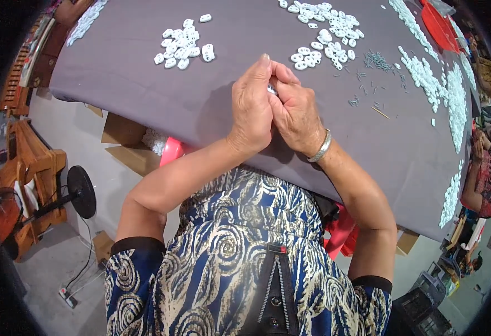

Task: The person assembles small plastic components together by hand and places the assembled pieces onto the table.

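Observation:
My left hand (252, 106) and my right hand (297, 112) are pressed together over the grey-covered table (144, 84), fingers closed around a small white plastic piece (271, 88) that only just shows between them. A silver bangle sits on my right wrist. A heap of similar small white plastic pieces (323, 33) lies just beyond my hands, and a smaller heap (182, 45) lies to the far left. Several thin metal pins (374, 61) are scattered to the right of my hands.
More white pieces run in a long band along the table's right edge (452, 101). A red tray (438, 25) sits at the far right corner. An open cardboard box (136, 148) and a floor fan (80, 191) stand below the table at left. Another person (483, 179) sits at right.

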A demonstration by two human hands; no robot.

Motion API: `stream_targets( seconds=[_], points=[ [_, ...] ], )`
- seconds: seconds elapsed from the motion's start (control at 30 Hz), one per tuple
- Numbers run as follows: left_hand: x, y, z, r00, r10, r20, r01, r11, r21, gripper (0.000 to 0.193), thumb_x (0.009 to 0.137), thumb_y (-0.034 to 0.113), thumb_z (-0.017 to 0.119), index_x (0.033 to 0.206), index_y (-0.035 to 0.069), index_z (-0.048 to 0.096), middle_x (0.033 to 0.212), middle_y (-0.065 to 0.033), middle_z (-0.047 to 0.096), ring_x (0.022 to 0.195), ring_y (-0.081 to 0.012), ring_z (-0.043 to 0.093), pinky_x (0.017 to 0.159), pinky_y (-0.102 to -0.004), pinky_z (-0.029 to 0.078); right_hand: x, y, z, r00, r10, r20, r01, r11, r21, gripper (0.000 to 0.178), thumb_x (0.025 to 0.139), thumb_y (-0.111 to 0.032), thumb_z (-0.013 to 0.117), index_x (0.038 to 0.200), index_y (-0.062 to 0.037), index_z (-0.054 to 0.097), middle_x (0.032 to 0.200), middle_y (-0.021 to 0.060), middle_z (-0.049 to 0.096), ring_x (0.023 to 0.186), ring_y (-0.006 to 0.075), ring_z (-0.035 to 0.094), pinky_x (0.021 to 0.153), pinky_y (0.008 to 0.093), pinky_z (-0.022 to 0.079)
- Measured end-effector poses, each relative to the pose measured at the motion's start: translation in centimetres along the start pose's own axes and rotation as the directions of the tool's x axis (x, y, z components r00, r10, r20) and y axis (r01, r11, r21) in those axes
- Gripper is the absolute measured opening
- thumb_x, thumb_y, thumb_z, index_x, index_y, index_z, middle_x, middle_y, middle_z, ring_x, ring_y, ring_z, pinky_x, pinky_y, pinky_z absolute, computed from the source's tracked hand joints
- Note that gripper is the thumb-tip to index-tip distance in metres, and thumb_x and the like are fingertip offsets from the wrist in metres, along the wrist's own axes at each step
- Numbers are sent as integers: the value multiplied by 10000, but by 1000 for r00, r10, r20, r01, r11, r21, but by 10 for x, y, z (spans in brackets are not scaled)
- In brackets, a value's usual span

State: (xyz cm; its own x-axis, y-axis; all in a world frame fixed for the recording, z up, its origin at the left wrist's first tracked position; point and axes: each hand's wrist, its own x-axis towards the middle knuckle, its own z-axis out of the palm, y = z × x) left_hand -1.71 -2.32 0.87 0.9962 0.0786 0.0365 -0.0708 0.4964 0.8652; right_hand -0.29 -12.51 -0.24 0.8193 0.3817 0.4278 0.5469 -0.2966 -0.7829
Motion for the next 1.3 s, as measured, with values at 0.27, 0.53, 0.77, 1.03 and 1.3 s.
stream_targets(
  seconds=[0.27, 0.53, 0.77, 1.03, 1.3],
  points=[
    [1, -2, -2, 999, -26, -28, 24, 998, -65, 359, 1014, 313, 392, 814, 32, 493, 860, -113, 550, 844, -210, 552, 825, -343, 466, 0, -6, 0, 1000, 22, -6, -22, 1000, 11, 192, 865, -179, 585, 803, 2, 578, 744, 216, 592, 720, 430, 579, 610, 463, 477],
    [3, -3, -2, 998, -50, -45, 44, 992, -115, 336, 1005, 305, 429, 800, 45, 487, 846, -111, 551, 817, -209, 550, 810, -337, 470, 2, -8, -2, 1000, 7, 15, -6, 1000, -20, 182, 872, -149, 566, 789, 13, 564, 744, 226, 585, 717, 441, 570, 601, 465, 474],
    [7, -1, 0, 994, -76, -81, 70, 995, -71, 335, 1003, 304, 431, 783, 54, 466, 819, -105, 550, 792, -199, 548, 781, -330, 478, 2, -7, 2, 998, 55, 14, -55, 998, 19, 190, 885, -152, 545, 792, 14, 555, 738, 229, 580, 717, 445, 566, 603, 467, 473],
    [9, 8, -2, 997, -53, -57, 57, 995, 80, 216, 983, 227, 481, 916, 28, 529, 876, -62, 573, 795, -112, 541, 744, -263, 466, 7, -11, -3, 992, 123, -28, -124, 991, -44, 180, 889, -175, 563, 858, 3, 557, 715, 220, 591, 691, 422, 591, 588, 462, 477],
    [18, 7, -24, 997, -8, 75, -25, 898, 439, 128, 915, 140, 588, 932, 16, 560, 769, 25, 560, 709, -41, 509, 624, -210, 438, 15, 3, -26, 966, 252, 58, -245, 964, -98, 79, 871, -79, 612, 884, -16, 566, 688, 121, 600, 621, 152, 616, 554, 296, 470]
  ],
)
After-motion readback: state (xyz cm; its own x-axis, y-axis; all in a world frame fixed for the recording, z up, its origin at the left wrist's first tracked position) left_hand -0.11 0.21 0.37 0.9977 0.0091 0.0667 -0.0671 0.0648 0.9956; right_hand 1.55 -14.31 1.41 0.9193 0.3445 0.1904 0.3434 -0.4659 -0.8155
